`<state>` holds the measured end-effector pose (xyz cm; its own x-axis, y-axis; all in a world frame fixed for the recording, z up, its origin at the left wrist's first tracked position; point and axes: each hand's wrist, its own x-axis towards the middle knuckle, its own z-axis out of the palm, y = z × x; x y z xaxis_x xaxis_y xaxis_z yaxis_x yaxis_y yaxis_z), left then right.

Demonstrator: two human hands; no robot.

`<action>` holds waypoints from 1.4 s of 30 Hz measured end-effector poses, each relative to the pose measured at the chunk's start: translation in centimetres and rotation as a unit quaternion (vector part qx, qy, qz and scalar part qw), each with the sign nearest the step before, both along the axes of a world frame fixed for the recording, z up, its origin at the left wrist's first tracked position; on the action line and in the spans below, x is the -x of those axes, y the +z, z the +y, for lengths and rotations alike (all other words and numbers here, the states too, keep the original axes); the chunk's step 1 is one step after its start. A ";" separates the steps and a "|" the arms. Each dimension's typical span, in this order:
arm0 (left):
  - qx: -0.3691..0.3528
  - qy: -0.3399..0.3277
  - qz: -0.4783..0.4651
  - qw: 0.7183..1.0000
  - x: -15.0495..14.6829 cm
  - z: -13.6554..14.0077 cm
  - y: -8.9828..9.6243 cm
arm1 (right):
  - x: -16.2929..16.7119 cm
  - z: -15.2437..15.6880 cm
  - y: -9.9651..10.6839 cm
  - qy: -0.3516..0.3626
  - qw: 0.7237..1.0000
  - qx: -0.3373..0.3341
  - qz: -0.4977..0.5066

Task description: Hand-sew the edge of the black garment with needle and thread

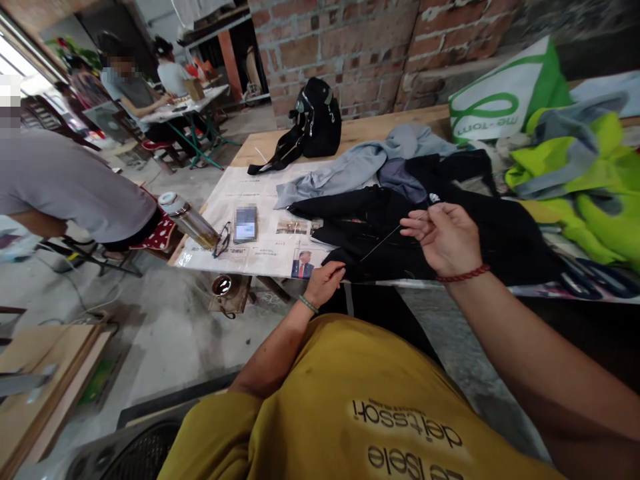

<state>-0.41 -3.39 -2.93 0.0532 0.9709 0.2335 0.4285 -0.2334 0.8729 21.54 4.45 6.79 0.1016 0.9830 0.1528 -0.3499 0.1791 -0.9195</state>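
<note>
A black garment (500, 227) lies spread along the front of the table. My left hand (325, 285) pinches the edge of its cloth near the table's front edge. Higher and to the right, my right hand (447, 237) is raised over the garment, thumb and fingers pinched together on a thread. That thread (383, 245) runs taut and slanting from the cloth by my left hand up to my right fingers. Whether a needle is between those fingers is too small to see. Behind the black cloth lies a grey garment (340, 177).
Newspaper covers the table, with a phone (245, 224), glasses (223, 240) and a steel flask (187, 220) at the left. A black bag (320, 117) stands behind. Scissors (590, 280), yellow-green clothing (595, 187) and a green-white bag (505, 93) lie right. A person (75, 180) sits at far left.
</note>
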 end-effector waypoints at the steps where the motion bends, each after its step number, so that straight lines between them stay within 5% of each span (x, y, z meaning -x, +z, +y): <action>1: 0.000 -0.001 0.000 1.000 0.0 0.0 0.0 | -0.1 0.1 0.0 -0.001 1.000 -0.001 0.007; 13: -0.002 0.014 -0.126 0.992 0.0 0.1 0.1 | -0.3 -0.2 0.9 -0.010 1.000 -0.011 0.018; 18: 0.044 0.039 -0.187 0.981 0.3 0.4 0.2 | 1.9 -1.1 -1.0 0.079 0.988 0.001 -0.133; 23: 0.071 0.049 -0.219 0.972 0.5 0.4 0.3 | 3.7 -1.5 -3.6 0.104 0.890 -0.151 -0.417; 28: 0.072 0.048 -0.231 0.969 0.5 0.4 0.4 | 4.5 -1.1 -4.4 0.098 0.794 -0.293 -0.524; 42: 0.006 0.052 -0.261 0.964 0.9 0.8 -0.3 | 5.6 -1.9 -4.5 0.120 0.688 -0.398 -0.595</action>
